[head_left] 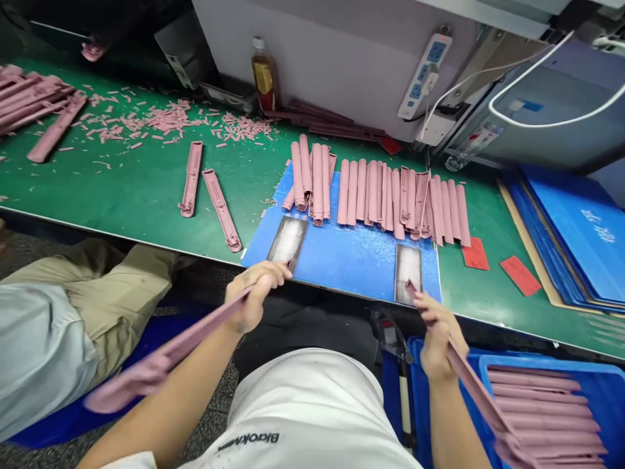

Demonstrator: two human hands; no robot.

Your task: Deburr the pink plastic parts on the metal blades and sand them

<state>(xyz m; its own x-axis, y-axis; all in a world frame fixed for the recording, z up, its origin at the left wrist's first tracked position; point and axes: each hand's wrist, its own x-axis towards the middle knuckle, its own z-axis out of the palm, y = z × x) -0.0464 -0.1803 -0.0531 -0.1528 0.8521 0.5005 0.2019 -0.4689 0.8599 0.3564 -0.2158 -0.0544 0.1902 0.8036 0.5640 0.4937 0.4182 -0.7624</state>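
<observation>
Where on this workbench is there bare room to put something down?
The green bench is mostly bare between the left-hand heap and the two loose strips, nearer than the scraps. The blue mat is open between its dark-edged pads. It is crowded along the mat's row of pink strips and among the scraps.

Factory workshop: green bench (122, 189), pink parts (361, 192), blue bin (605, 391).

From my remote view, my left hand (254, 294) sits at eight o'clock, fingers curled closed; my right hand (442, 335), at four, is closed too. Both forearms slant inward, bare, well apart.
</observation>
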